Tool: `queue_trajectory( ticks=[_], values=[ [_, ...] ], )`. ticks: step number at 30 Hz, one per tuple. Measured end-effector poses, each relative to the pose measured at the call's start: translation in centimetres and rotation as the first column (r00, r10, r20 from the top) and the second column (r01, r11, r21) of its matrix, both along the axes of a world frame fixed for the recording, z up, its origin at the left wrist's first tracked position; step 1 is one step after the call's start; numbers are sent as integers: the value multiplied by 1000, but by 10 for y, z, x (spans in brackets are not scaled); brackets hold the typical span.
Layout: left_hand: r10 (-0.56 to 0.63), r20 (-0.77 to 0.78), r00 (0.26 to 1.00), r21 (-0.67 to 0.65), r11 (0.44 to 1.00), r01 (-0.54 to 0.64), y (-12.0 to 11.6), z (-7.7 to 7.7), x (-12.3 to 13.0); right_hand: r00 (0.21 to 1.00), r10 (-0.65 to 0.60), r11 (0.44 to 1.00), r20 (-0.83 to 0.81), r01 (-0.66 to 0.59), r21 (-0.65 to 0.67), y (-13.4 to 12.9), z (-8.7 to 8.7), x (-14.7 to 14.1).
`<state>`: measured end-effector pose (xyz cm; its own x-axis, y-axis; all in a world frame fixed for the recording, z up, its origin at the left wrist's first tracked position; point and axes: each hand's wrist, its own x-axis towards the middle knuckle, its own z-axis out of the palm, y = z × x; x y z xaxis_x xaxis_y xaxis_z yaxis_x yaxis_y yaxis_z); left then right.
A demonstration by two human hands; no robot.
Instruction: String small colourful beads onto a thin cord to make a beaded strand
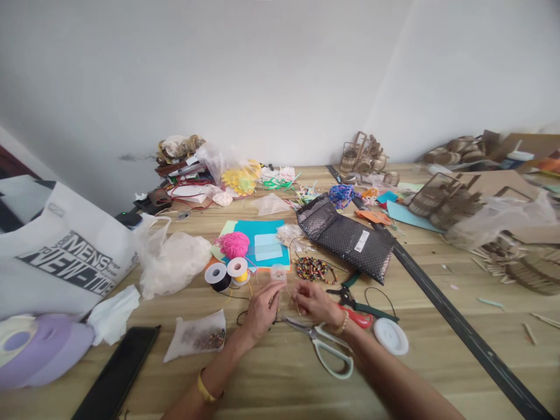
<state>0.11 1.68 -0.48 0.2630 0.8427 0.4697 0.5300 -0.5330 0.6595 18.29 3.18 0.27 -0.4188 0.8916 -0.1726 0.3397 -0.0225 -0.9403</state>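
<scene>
My left hand point(263, 306) is closed, its fingers pressed together just in front of a small clear round container point(279, 272). Whatever it pinches is too small to make out. Opposite it, my right hand point(314, 300) pinches a thin yellowish thread point(298, 305) that hangs below the fingertips. A pile of multicoloured beads point(312, 269) on strings lies just beyond my right hand. White-handled scissors point(324, 344) rest on the table under my right wrist, blades pointing at the gap between the hands. Black cord partly shows beneath my left hand.
Black point(217, 276) and yellow thread spools point(238, 270) stand left of the hands, near pink yarn point(234, 244). A bead bag point(196, 335) lies nearer. At right are green-handled pliers point(349, 297), a white spool point(391, 336) and a black bubble mailer point(345, 236).
</scene>
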Motion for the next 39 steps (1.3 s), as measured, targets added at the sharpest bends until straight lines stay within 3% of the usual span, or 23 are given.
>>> queue_trajectory(
  ticks=[2, 6, 10, 19, 27, 33, 39],
  values=[
    [-4, -52, 999, -2, 1000, 4, 1, -1, 0, 978, -32, 987, -207, -2, -161, 3, -4, 0],
    [1, -159, 987, 5, 1000, -1, 2, 1, 0, 943, -86, 961, -322, -6, -276, 4, -8, -2],
    [-8, -236, 972, 27, 1000, 14, 2, 7, 1, 941, -85, 972, -326, 5, -236, 3, -9, -3],
    [-63, -388, 920, -58, 997, 44, 8, 9, 5, 944, -128, 983, -304, 80, -165, 4, -5, 1],
    [-59, -298, 953, -104, 994, 29, 15, 9, 18, 961, -26, 990, -277, -14, -142, 8, 0, 8],
    [-52, -212, 976, -78, 996, 36, 15, 6, 17, 984, -78, 994, -161, 90, 69, 6, -2, 9],
    [-58, -228, 972, -47, 998, 49, 14, 5, 12, 993, -86, 951, 78, 59, 305, 5, -1, 13]
  ],
)
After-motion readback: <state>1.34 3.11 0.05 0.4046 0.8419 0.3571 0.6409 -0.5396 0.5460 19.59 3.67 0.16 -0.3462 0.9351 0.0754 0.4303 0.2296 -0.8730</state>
